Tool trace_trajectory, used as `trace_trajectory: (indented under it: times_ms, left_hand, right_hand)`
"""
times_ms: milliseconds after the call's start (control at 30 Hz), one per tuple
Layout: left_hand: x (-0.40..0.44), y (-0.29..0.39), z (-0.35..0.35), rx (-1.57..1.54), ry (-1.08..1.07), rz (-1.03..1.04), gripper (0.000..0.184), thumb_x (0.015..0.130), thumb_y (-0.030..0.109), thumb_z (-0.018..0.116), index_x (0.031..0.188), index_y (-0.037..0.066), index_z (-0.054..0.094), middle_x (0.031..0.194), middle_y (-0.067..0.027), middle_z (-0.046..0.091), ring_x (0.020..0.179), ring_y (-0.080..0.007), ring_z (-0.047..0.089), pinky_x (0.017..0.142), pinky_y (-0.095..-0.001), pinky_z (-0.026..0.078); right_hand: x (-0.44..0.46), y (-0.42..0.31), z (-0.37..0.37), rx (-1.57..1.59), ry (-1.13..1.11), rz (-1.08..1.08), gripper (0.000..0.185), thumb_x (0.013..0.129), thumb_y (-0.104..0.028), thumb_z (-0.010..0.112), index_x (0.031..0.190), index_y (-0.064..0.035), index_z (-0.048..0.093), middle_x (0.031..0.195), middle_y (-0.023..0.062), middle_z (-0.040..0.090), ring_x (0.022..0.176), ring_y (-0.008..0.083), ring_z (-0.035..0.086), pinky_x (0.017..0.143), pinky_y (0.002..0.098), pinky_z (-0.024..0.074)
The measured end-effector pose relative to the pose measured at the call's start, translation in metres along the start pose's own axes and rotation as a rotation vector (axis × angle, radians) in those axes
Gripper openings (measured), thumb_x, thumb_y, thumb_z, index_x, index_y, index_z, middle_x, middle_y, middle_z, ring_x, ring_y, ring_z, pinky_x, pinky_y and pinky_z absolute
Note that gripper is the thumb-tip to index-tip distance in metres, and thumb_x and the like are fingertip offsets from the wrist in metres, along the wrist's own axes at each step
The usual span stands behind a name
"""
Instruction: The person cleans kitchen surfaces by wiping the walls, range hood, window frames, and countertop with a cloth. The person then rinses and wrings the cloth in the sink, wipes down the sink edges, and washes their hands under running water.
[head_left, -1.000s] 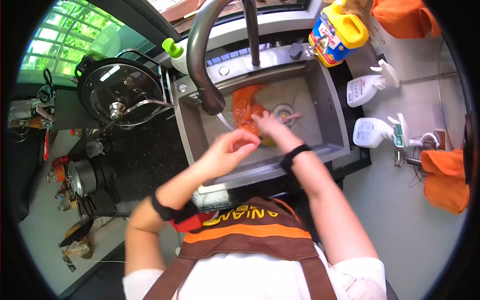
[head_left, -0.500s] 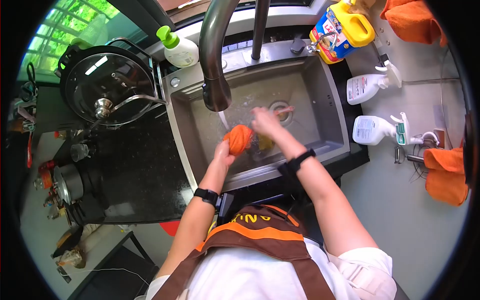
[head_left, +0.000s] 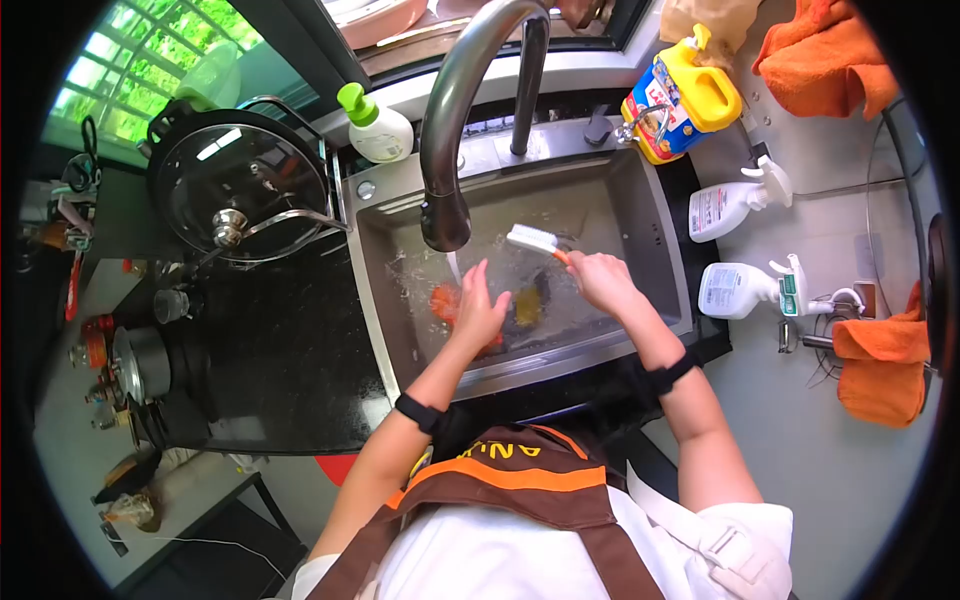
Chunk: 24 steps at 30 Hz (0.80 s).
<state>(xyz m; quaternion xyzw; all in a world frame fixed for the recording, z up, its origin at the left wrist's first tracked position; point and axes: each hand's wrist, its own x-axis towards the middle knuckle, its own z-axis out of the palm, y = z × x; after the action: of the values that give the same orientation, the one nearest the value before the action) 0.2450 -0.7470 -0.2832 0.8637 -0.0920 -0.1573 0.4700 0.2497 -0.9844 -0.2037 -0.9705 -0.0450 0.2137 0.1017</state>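
My right hand [head_left: 603, 283] is closed around the handle of a scrub brush [head_left: 533, 238], its white bristle head pointing left over the sink [head_left: 655, 250]. My left hand [head_left: 481, 310] is open with fingers apart, under the faucet [head_left: 445, 215] and its thin stream of water. Partly hidden behind that hand, an orange cloth [head_left: 443, 301] lies low in the sink. Between my hands, a yellowish and dark piece [head_left: 527, 304], perhaps a sponge, rests on the wet sink bottom.
A green-pump soap bottle [head_left: 378, 130] and a lidded pan [head_left: 245, 185] stand left of the faucet. To the right are a yellow jug [head_left: 685, 95], two spray bottles [head_left: 722, 210] and hanging orange cloths [head_left: 880, 365]. Black counter [head_left: 280, 340] extends left.
My left hand has let go of the orange cloth, which now lies in the sink. My right hand has moved right and now grips the brush, lifted from near the drain.
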Motion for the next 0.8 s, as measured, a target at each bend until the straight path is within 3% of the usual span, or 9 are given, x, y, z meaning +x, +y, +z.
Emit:
trace_trajectory:
  times_ms: [100,167,300,367,433,467,533,633,800]
  left_hand:
    - [-0.002,0.040,0.001,0.041,0.125,0.084,0.093,0.074,0.019,0.076,0.145,-0.002,0.019,0.143,-0.0317,0.024,0.132,-0.0456,0.030,0.110,-0.0432,0.029]
    - [0.006,0.051,-0.002,0.192,0.018,-0.031,0.113,0.064,0.017,0.084,0.147,-0.001,0.009,0.145,-0.0311,0.021,0.135,-0.0449,0.026,0.112,-0.0428,0.026]
    - [0.002,0.052,-0.022,0.104,0.142,0.309,0.129,0.056,0.023,0.090,0.147,-0.003,0.003,0.149,-0.0294,0.012,0.137,-0.0421,0.025,0.112,-0.0423,0.029]
    - [0.004,0.057,-0.032,-0.052,0.170,0.344,0.124,0.057,0.024,0.090,0.149,0.002,0.009,0.145,-0.0243,0.031,0.130,-0.0376,0.041,0.106,-0.0407,0.037]
    - [0.003,0.069,-0.042,-0.454,-0.238,0.173,0.117,0.062,0.018,0.087,0.150,0.008,0.011,0.131,-0.0199,0.051,0.114,-0.0340,0.056,0.098,-0.0394,0.045]
    - [-0.004,0.092,-0.051,-0.277,-0.183,0.236,0.089,0.070,0.022,0.083,0.143,0.009,0.035,0.108,-0.0144,0.066,0.095,-0.0274,0.065,0.084,-0.0379,0.051]
    - [0.001,0.096,-0.045,-0.016,-0.178,0.471,0.059,0.074,0.029,0.079,0.124,0.005,0.057,0.097,-0.0121,0.069,0.090,-0.0222,0.066,0.079,-0.0373,0.051]
    - [-0.001,0.106,-0.029,-0.529,-0.275,0.086,0.027,0.092,0.027,0.059,0.099,0.002,0.067,0.068,-0.0033,0.063,0.059,-0.0108,0.058,0.052,-0.0271,0.044]
    - [0.004,0.117,0.012,-1.119,-0.252,-0.246,0.047,0.101,0.042,0.036,0.096,0.003,0.062,0.064,-0.0050,0.055,0.046,-0.0116,0.047,0.042,-0.0242,0.037]
  right_hand:
    - [-0.013,0.014,0.017,-0.258,-0.040,-0.099,0.014,0.088,-0.014,0.051,0.091,-0.0088,0.063,0.079,0.0127,0.067,0.073,0.0279,0.068,0.059,0.0408,0.0523]
    - [-0.019,0.008,0.004,-0.293,0.313,-0.331,0.020,0.082,-0.012,0.053,0.100,-0.0139,0.061,0.070,0.0078,0.062,0.065,0.0269,0.065,0.055,0.0411,0.0500]
    - [-0.036,-0.007,-0.041,-0.260,0.524,-0.533,0.033,0.078,-0.010,0.056,0.110,-0.0171,0.062,0.069,0.0030,0.052,0.066,0.0218,0.056,0.057,0.0350,0.0457]
    - [-0.039,-0.006,-0.052,-0.276,0.521,-0.536,0.028,0.081,-0.012,0.056,0.107,-0.0181,0.066,0.071,0.0025,0.050,0.070,0.0204,0.054,0.063,0.0325,0.0447]
    - [-0.044,-0.001,-0.057,-0.150,0.474,-0.587,0.028,0.079,-0.016,0.063,0.106,-0.0218,0.067,0.071,0.0032,0.053,0.068,0.0201,0.055,0.061,0.0331,0.0454]
    - [-0.048,-0.002,-0.058,-0.158,0.477,-0.587,0.028,0.079,-0.016,0.063,0.106,-0.0218,0.067,0.071,0.0032,0.053,0.068,0.0201,0.055,0.061,0.0331,0.0454]
    - [-0.053,0.001,-0.077,0.096,0.490,-0.615,0.033,0.074,-0.019,0.072,0.106,-0.0235,0.068,0.071,0.0046,0.055,0.068,0.0222,0.057,0.061,0.0344,0.0472]
    - [-0.067,0.002,-0.123,1.083,0.254,-0.229,0.030,0.082,-0.024,0.072,0.108,-0.0101,0.064,0.089,0.0050,0.066,0.088,0.0158,0.064,0.072,0.0290,0.0516]
    - [-0.023,-0.010,-0.049,1.457,0.024,-0.269,0.027,0.096,-0.030,0.054,0.108,-0.0059,0.054,0.091,0.0071,0.067,0.077,0.0180,0.066,0.068,0.0309,0.0525]
